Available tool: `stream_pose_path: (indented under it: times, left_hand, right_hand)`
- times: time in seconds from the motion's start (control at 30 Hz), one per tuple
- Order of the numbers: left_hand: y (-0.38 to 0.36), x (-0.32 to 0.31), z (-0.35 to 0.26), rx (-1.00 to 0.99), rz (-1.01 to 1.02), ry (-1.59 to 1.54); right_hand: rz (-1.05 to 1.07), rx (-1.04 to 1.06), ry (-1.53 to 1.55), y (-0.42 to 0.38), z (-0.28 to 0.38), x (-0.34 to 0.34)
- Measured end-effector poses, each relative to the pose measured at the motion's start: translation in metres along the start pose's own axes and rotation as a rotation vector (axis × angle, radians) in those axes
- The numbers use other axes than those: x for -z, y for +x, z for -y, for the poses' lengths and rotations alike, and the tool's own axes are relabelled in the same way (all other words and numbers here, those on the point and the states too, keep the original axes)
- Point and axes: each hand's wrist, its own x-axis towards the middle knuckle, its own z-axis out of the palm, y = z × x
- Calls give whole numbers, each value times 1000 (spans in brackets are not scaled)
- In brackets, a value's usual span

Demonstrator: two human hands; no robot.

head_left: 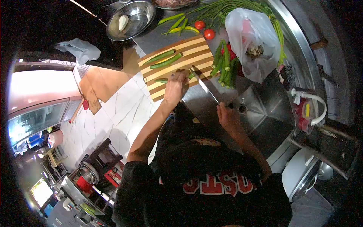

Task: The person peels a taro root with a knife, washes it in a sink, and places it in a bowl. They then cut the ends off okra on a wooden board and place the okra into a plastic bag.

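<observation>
My left hand [176, 87] presses an okra pod [162, 80] onto the striped wooden cutting board [206, 56], with the fingers closed round its middle and hiding part of it. My right hand [228, 117] grips a knife [207, 88] by its handle, which the fingers mostly cover. The blade slants up and left, and its tip is over the board close to the pod's right end. Two more okra pods, an upper one [160, 56] and a lower one [166, 61], lie whole on the board's far left part. To the right is a pile of okra [227, 67].
A steel sink [261, 100] with a faucet [319, 108] lies to the right. Beyond the board are tomatoes [209, 34], green chilies [177, 23], long beans [215, 11] and a filled plastic bag [249, 41]. A metal bowl [141, 22] holding a pale piece stands far left.
</observation>
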Motion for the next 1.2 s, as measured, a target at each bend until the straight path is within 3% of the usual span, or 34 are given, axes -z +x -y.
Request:
stream_pose_path:
  times: [0.17, 0.23, 0.37, 0.43, 0.57, 0.67, 0.73, 0.8, 0.83, 0.87, 0.93, 0.97, 1.03, 1.1, 1.13, 1.17, 1.2]
  left_hand:
    - [2, 1, -3, -10, -11, 6]
    - [0, -3, 1, -9, -12, 48]
    - [0, -1, 0, -58, -42, 52]
    - [1, 1, -4, -54, -41, 67]
    - [1, -4, 6, -148, -6, 109]
    - [-1, -2, 5, -109, 11, 156]
    - [4, 9, 8, -132, -29, 220]
    - [15, 22, 18, -219, -126, 362]
    - [16, 26, 21, -145, -31, 291]
    - [20, 30, 15, -173, -103, 326]
    - [29, 30, 7, -230, -198, 303]
    - [31, 26, 1, -253, -216, 246]
    - [34, 2, -10, -229, -37, 6]
    - [32, -34, -1, -291, 78, 200]
    - [34, -50, 12, -370, -36, 171]
    - [34, -56, 10, -195, 20, 124]
    - [38, -51, 0, -208, -89, 228]
  right_hand:
    - [-151, 143, -122, 1, -6, -8]
    - [71, -1, -71, -1, 1, -2]
    - [186, -112, -10, -2, 0, -1]
    - [108, -44, -141, -2, -1, -3]
    - [110, -35, -50, 16, 3, -2]
    - [109, 83, -114, 29, -4, -13]
    - [-76, 219, -47, 31, -8, -15]
    - [-67, 156, -103, 28, -5, -8]
    - [-46, 97, -155, 25, -4, -5]
    - [-46, 87, -157, 21, -9, -6]
    - [43, -88, 347, 20, -28, -9]
    - [36, -89, 346, 16, -33, -6]
    - [-93, -95, 389, 8, -31, 1]
    - [-292, 161, 281, 10, -24, 20]
    - [-48, -158, 128, 13, -21, 29]
    - [204, -468, -49, 9, -24, 34]
    - [-139, -277, -73, -3, -35, 24]
